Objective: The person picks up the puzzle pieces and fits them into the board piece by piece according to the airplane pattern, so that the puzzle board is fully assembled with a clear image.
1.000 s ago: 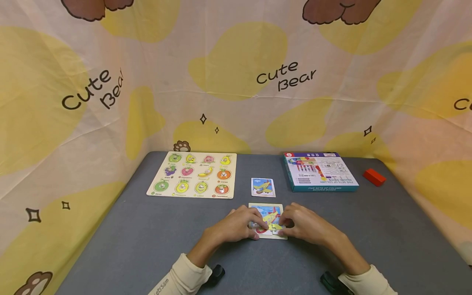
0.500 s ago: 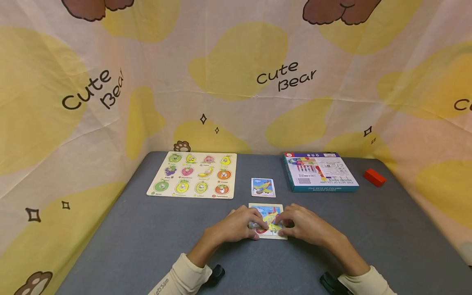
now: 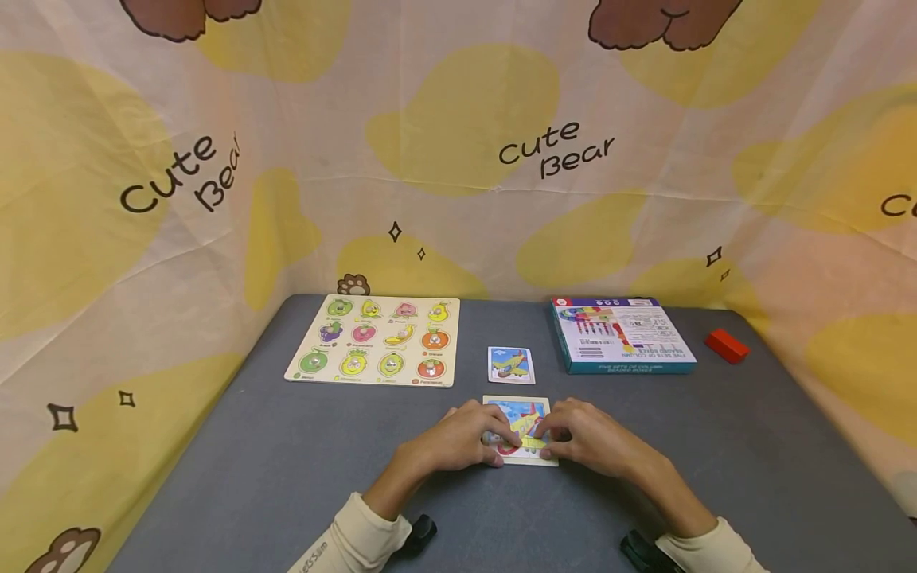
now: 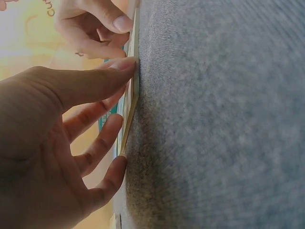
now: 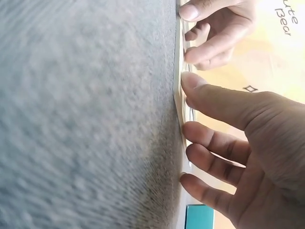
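Observation:
A small jigsaw puzzle (image 3: 525, 409) in a pale tray lies flat before me, its picture a yellow airplane against blue sky. My left hand (image 3: 469, 436) rests over its left side, thumb at the near edge and index fingertip on the picture. In the left wrist view, the little finger touches the tray's side edge (image 4: 125, 136). On the right side, my right hand (image 3: 583, 430) presses fingertips onto the lower right pieces, its thumb (image 5: 193, 81) at the near rim. Both hands partly hide the picture. Just beyond the puzzle lies a card (image 3: 512, 365) with a similar airplane.
A pale fruit picture board (image 3: 376, 341) lies back left on the grey table (image 3: 344, 446). At the back right sit a flat teal and white box (image 3: 623, 334) and a red block (image 3: 727, 345). A printed cloth hangs close behind the table.
The lower right puzzle piece, offset at first, now sits flush with the pieces around it. My right index finger has shifted slightly left onto the picture. The left hand has stayed still.

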A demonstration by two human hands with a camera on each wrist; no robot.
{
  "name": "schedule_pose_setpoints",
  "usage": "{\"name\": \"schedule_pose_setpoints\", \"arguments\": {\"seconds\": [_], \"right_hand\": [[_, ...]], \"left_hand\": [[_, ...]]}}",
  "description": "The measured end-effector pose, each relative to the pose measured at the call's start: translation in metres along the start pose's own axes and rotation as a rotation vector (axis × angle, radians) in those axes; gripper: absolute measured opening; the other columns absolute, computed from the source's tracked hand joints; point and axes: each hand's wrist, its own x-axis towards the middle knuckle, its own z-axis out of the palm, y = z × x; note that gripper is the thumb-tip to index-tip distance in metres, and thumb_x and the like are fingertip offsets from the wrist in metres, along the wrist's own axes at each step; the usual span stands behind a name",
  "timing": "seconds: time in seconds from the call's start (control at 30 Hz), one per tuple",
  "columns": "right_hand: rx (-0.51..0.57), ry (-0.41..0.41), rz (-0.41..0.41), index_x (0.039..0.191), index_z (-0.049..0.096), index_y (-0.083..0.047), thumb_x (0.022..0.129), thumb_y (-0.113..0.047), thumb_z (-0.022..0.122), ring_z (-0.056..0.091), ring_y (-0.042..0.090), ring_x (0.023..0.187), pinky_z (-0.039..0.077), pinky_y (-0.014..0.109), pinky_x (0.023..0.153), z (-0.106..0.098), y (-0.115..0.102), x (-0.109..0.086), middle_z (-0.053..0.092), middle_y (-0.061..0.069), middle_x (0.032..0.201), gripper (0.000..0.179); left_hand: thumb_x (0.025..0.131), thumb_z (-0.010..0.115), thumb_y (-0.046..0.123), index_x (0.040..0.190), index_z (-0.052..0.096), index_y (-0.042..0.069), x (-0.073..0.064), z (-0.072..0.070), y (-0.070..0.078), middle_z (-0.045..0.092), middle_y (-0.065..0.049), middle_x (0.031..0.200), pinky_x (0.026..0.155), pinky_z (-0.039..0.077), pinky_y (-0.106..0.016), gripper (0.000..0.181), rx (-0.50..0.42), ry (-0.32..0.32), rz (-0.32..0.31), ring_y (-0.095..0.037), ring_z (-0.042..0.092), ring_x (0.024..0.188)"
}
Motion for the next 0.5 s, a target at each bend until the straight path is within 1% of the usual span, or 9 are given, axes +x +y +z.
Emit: {"name": "schedule_pose_setpoints", "arguments": {"seconds": [0.13,0.27,0.5], "right_hand": [[0.045,0.003,0.046,0.108,0.081,-0.020,0.093,-0.028,0.084,0.052,0.006,0.084,0.044,0.029,0.074,-0.0021,0.0014,-0.0009,0.060,-0.014,0.087,0.017],[0.077,0.025,0.091,0.106,0.079,-0.018,0.091,-0.029,0.085,0.050,0.007,0.080,0.040,0.028,0.070,-0.0015,0.0017,-0.0009,0.055,-0.013,0.080,0.019],[0.082,0.052,0.147,0.097,0.075,-0.018,0.089,-0.031,0.087,0.047,0.005,0.073,0.039,0.027,0.065,0.0023,0.0011,0.0024,0.054,-0.012,0.074,0.019]], "left_hand": [[0.091,0.083,0.019,0.118,0.082,0.030,0.0004,0.0002,-0.0003,0.069,0.016,0.119,0.089,0.037,-0.038,0.029,-0.010,-0.004,-0.003,-0.008,0.049,0.110],[0.090,0.083,0.019,0.117,0.082,0.030,0.0002,0.0010,-0.0014,0.069,0.018,0.119,0.089,0.037,-0.037,0.029,-0.005,0.000,0.001,-0.007,0.049,0.109],[0.089,0.084,0.017,0.116,0.083,0.028,-0.0006,0.0011,-0.0007,0.069,0.015,0.118,0.089,0.038,-0.036,0.029,0.002,0.011,0.017,-0.008,0.050,0.108]]}}
